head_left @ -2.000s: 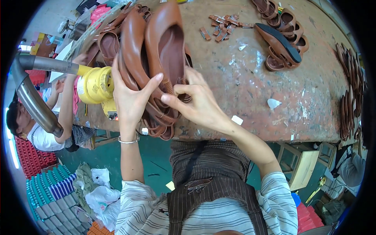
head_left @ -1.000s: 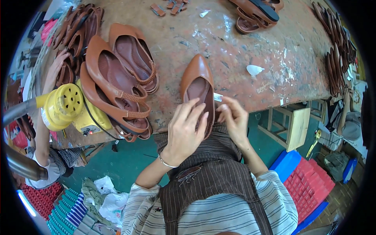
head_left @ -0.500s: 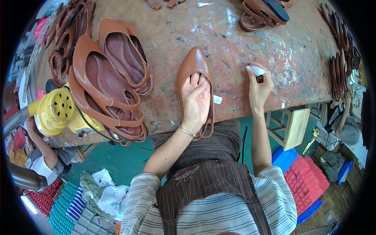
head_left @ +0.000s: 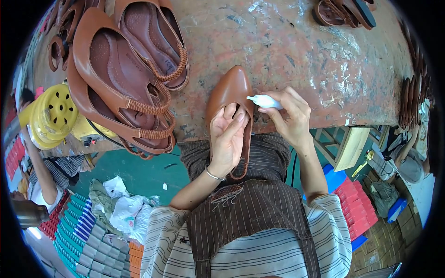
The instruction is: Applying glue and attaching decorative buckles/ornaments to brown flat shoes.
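Note:
A tan pointed-toe slingback shoe (head_left: 230, 90) lies at the near edge of the worn workbench (head_left: 296, 51), heel end over my lap. My left hand (head_left: 226, 138) presses on its insole and grips it, fingertips inside the opening. My right hand (head_left: 288, 115) pinches a small white piece (head_left: 264, 101), its tip touching the shoe's right rim. I cannot tell what the white piece is.
A stack of brown slingback shoes (head_left: 125, 78) lies on the bench to the left. A yellow perforated machine part (head_left: 50, 113) sits at the left edge, with another person (head_left: 39, 180) below it. More shoes (head_left: 343, 11) and stacked soles (head_left: 410, 99) line the far right.
My right hand picked the white piece up off the bench and brought it to the shoe's rim. My left hand stays pressed in the shoe. The view moved closer.

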The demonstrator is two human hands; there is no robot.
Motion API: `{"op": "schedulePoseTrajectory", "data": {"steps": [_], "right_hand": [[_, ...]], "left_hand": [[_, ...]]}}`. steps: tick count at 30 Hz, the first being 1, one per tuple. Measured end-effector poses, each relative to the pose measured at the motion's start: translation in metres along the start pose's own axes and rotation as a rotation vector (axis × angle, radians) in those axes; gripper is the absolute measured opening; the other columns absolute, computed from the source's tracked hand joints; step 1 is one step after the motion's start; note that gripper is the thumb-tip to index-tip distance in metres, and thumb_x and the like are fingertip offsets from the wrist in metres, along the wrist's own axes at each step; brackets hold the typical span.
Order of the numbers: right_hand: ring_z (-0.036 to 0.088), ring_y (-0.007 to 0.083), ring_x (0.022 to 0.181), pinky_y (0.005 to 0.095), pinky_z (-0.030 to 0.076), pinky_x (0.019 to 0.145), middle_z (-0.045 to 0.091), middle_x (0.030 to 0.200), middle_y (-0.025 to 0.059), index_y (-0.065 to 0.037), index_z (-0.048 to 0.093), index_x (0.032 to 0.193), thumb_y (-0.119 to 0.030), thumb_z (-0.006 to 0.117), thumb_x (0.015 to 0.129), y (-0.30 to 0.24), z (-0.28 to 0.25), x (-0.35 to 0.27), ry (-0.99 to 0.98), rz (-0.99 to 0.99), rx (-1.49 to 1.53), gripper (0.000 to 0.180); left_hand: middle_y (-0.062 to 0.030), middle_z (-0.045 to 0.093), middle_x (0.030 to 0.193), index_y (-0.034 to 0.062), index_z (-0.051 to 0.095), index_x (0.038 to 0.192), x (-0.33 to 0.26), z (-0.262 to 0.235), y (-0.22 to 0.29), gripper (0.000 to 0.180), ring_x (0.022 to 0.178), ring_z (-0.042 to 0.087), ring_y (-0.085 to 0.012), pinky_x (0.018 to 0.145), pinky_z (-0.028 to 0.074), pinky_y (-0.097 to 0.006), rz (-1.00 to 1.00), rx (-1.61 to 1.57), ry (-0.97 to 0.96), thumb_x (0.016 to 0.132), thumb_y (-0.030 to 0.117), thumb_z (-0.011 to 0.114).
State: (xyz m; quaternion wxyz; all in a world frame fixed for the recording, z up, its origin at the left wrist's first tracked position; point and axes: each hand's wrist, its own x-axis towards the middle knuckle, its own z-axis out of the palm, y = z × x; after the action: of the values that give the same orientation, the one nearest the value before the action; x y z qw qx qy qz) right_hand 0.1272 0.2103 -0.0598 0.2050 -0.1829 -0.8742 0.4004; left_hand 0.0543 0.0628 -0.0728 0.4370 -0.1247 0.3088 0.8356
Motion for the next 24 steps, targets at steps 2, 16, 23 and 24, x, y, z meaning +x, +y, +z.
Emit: {"op": "schedulePoseTrajectory", "data": {"steps": [2,16,23,24], "right_hand": [[0.055,0.0203,0.063,0.0309,0.046,0.054,0.064,0.076,0.0076,-0.002,0.066,0.092,-0.011,0.077,0.069,-0.001,-0.001,0.000,-0.036,-0.007,-0.039,0.027],[0.052,0.0229,0.061,0.0324,0.042,0.053,0.059,0.071,0.0077,-0.001,0.065,0.090,-0.010,0.077,0.067,-0.013,-0.007,0.011,-0.171,-0.058,-0.221,0.027],[0.052,0.0227,0.060,0.0328,0.042,0.051,0.058,0.068,0.0074,-0.002,0.065,0.088,-0.011,0.076,0.068,-0.017,-0.007,0.017,-0.172,-0.086,-0.246,0.025],[0.052,0.0227,0.060,0.0329,0.042,0.051,0.058,0.068,0.0074,-0.003,0.065,0.088,-0.011,0.076,0.068,-0.018,-0.007,0.018,-0.168,-0.092,-0.240,0.024]], "left_hand": [[-0.0065,0.053,0.112,-0.0014,0.046,0.113,0.000,-0.002,-0.001,0.026,0.112,0.051,-0.0171,0.099,0.040,-0.032,0.003,-0.058,-0.025,0.088,-0.006,0.053],[-0.0087,0.051,0.119,-0.0005,0.042,0.114,-0.001,0.003,0.002,0.027,0.119,0.050,-0.0212,0.102,0.040,-0.036,-0.030,0.011,0.064,0.089,-0.006,0.051],[-0.0070,0.053,0.111,0.0032,0.046,0.097,-0.001,0.002,0.002,0.013,0.116,0.051,-0.0194,0.099,0.042,-0.033,-0.028,-0.002,0.062,0.090,-0.006,0.052],[-0.0070,0.053,0.111,0.0032,0.046,0.097,-0.001,0.003,0.002,0.013,0.116,0.051,-0.0194,0.099,0.042,-0.033,-0.029,-0.002,0.062,0.090,-0.006,0.052]]}}
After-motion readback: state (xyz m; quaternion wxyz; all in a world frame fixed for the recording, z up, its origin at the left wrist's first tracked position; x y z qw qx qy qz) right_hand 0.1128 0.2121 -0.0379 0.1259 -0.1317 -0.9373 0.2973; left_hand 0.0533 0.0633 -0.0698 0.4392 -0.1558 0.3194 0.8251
